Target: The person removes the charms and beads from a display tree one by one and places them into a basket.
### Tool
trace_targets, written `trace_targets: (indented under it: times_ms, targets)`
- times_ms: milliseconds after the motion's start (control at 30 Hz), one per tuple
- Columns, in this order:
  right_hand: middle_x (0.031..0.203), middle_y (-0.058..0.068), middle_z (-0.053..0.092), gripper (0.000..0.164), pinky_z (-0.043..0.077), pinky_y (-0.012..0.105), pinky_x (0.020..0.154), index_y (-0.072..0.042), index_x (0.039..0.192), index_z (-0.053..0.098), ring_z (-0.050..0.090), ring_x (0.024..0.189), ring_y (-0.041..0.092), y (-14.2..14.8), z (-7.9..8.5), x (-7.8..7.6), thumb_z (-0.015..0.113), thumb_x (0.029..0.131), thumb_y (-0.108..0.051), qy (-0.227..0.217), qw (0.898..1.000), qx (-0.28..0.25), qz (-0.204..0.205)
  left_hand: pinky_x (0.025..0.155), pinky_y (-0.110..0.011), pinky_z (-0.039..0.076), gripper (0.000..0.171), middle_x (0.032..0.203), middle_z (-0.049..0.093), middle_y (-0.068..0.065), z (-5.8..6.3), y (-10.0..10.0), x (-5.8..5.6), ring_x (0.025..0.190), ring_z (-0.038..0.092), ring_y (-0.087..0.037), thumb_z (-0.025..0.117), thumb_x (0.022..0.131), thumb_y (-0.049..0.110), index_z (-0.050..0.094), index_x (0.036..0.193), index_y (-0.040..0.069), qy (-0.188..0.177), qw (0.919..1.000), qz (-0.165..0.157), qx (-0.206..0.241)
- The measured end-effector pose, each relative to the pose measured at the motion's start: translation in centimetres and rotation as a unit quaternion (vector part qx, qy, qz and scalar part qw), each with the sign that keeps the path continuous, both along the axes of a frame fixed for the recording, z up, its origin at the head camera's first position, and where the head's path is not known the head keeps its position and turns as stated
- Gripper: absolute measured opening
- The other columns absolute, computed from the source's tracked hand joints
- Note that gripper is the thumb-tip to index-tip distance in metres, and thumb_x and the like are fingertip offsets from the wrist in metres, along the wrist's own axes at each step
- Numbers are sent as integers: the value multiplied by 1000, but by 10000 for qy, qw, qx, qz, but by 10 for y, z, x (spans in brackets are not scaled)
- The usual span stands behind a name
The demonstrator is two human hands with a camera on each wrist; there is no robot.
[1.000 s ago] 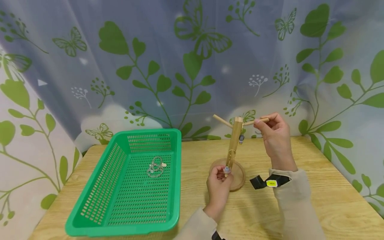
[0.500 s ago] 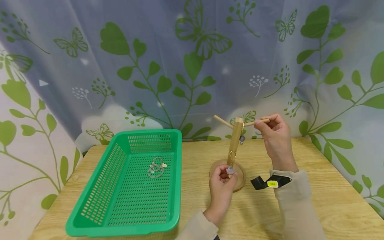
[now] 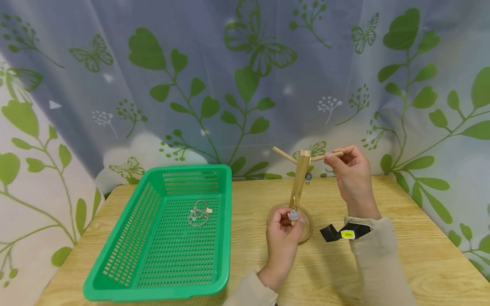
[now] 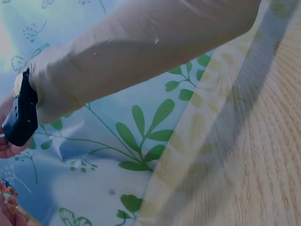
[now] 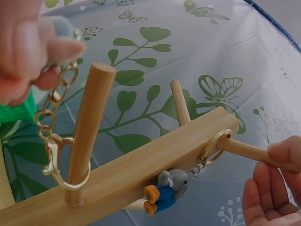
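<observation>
A wooden peg stand (image 3: 300,178) stands upright on a round wood-slice base (image 3: 306,229). My left hand (image 3: 281,238) holds a small greyish charm (image 3: 294,215) of a keychain in front of the post. The keychain's gold chain leads to a gold clasp (image 5: 59,162), whose hook passes around a lower peg (image 5: 91,122) in the right wrist view. My right hand (image 3: 354,176) pinches the upper right peg (image 5: 249,150) near its end. From that peg, close to the post, an elephant keychain in blue (image 5: 171,188) hangs by a gold ring (image 5: 216,146).
A green plastic basket (image 3: 226,238) stands on the left of the wooden table (image 3: 252,199), with a few ring-shaped trinkets (image 3: 199,213) inside. Another peg (image 3: 284,154) sticks out at the upper left of the post. Behind hangs a leaf-patterned curtain (image 3: 206,63).
My left hand has shifted slightly right with the charm, and the keychain's gold ring-like end has turned and dropped a little against the post. The right hand stays on the upper peg.
</observation>
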State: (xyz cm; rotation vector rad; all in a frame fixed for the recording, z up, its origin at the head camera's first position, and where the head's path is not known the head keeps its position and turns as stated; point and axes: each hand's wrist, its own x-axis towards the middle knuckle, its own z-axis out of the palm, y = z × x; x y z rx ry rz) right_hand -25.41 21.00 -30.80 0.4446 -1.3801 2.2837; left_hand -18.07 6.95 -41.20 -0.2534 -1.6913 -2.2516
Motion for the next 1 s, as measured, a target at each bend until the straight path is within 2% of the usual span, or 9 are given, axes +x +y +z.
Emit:
trace_targets:
  times_ms: [133, 367, 700, 867, 1000]
  targets:
    - [83, 6, 60, 23, 52, 19, 69, -4, 82, 58, 59, 74, 13, 0, 0, 0, 56, 84, 18, -16, 10000, 24, 19, 71, -19, 44, 20, 91, 55, -7, 4, -2, 3, 80, 51, -11, 65, 80, 0, 57, 98, -4, 77, 10000, 16, -22]
    - [82, 5, 61, 23, 52, 18, 69, -4, 82, 58, 59, 74, 13, 1, 0, -1, 56, 84, 19, -32, 10000, 44, 5, 72, -19, 44, 19, 92, 54, -6, 12, -6, 8, 82, 51, -11, 65, 81, 0, 57, 99, -2, 273, 9995, 47, -128]
    - [82, 5, 61, 23, 52, 19, 70, -3, 83, 58, 60, 74, 14, 2, 0, -1, 55, 84, 19, -23, 10000, -27, 5, 74, -20, 45, 19, 94, 56, -8, 33, -11, 14, 85, 52, -12, 65, 83, 1, 57, 100, -5, 507, 9985, -198, -39]
    - [84, 5, 60, 21, 52, 19, 71, -3, 83, 57, 59, 75, 13, 2, 1, 0, 56, 85, 18, -58, 10000, 8, 29, 73, -18, 43, 20, 94, 55, -5, 42, -14, 18, 84, 52, -13, 65, 83, 1, 56, 100, -5, 363, 9980, -518, 60]
    - [84, 5, 60, 21, 52, 19, 71, -4, 83, 57, 59, 75, 13, 1, 0, 1, 57, 85, 17, -73, 10000, 61, 11, 73, -18, 44, 20, 93, 56, -3, 49, -18, 21, 84, 52, -13, 65, 82, 0, 56, 100, -5, 193, 9980, -590, 97]
